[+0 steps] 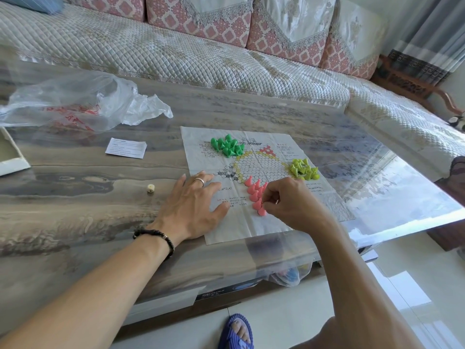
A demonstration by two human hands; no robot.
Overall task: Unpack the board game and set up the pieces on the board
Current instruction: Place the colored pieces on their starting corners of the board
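Note:
A paper game board (264,227) printed with a star of circles lies on the glass-topped table. On it stand several green cone pieces (227,146) at the far left, several yellow-green ones (303,169) at the right, and several pink ones (255,195) at the near point. My left hand (193,207) lies flat, fingers spread, pressing the board's left part. My right hand (289,205) has its fingers curled and pinches a pink piece at the near end of the pink group.
A crumpled clear plastic bag (75,104) lies at the far left, a folded leaflet (125,147) beside the board, a small cream die (150,188) left of my left hand. A white box corner (10,157) shows at the left edge. A sofa (176,51) runs behind the table.

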